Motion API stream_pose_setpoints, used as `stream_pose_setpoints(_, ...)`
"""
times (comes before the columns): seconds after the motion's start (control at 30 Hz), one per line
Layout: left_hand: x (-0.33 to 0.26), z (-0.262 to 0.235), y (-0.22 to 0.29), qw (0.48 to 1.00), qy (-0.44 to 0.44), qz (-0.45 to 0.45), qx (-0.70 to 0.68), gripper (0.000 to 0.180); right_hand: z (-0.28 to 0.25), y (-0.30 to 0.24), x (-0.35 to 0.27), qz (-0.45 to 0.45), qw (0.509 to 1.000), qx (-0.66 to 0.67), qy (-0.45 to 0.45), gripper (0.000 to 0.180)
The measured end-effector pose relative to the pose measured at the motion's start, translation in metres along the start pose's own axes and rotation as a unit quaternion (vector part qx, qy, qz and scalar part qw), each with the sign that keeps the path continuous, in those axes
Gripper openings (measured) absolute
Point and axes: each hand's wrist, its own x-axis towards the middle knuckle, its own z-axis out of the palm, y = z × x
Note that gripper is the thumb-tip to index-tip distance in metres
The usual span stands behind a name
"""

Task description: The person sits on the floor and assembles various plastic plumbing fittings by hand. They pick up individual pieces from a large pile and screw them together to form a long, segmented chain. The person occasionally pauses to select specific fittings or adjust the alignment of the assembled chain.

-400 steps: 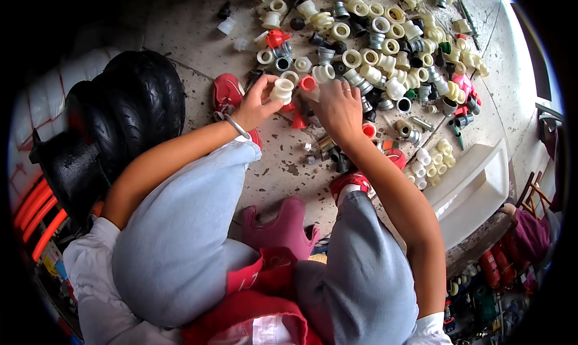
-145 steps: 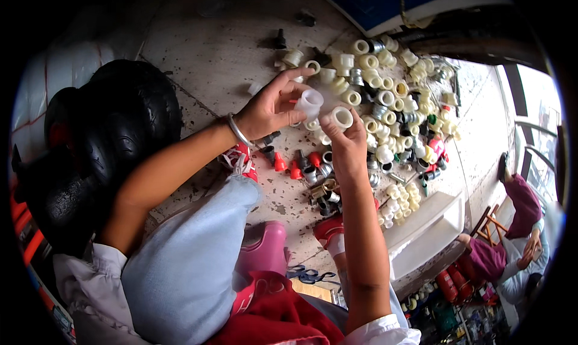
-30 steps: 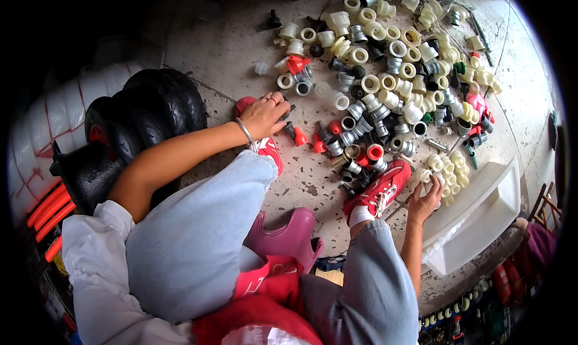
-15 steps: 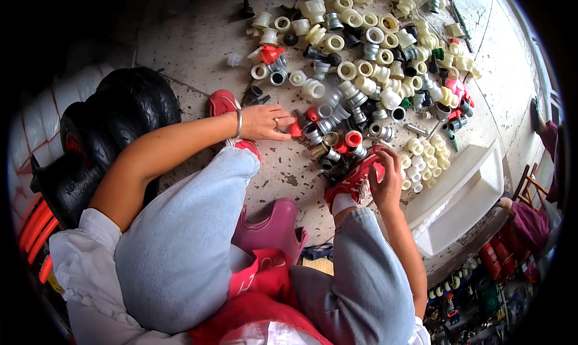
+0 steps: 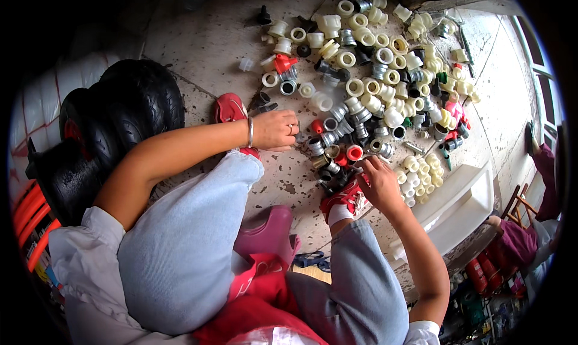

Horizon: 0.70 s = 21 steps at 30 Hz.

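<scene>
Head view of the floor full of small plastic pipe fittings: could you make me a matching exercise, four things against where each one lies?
Things:
1. Black rubber tyres
2. White plastic tray
3. Red cone-shaped plastic fitting
4. Pink plastic stool

Places:
A. Between the person's knees
B. Far left, beside the left forearm
C. Right of the right hand
D. Beyond the left hand, at the pile's left edge

Pairs: 1-B, 2-C, 3-D, 4-A
</scene>
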Motion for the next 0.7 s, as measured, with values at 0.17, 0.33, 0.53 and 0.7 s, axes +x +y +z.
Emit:
stream_pose_setpoints(0.17,-0.001,-0.022,-0.004,0.984,0.117,-0.134,0.017,0.02,-0.002,-0.013,0.026,0.016,1.0,0.002,0.018,0.022)
stream_pose_setpoints(0.33,0.018,-0.035,-0.033,0.961,0.164,-0.214,0.069,0.035,0.025,-0.01,0.02,0.004,1.0,0.024,0.016,0.025)
stream_pose_setpoints(0.53,0.034,-0.01,-0.062,0.975,0.087,-0.148,0.141,0.043,0.037,-0.023,0.02,-0.011,0.999,0.036,0.0,0.026)
stream_pose_setpoints(0.7,0.048,-0.052,-0.019,0.912,0.218,-0.268,-0.222,0.036,0.035,-0.019,0.014,0.082,0.986,0.143,0.001,0.026)
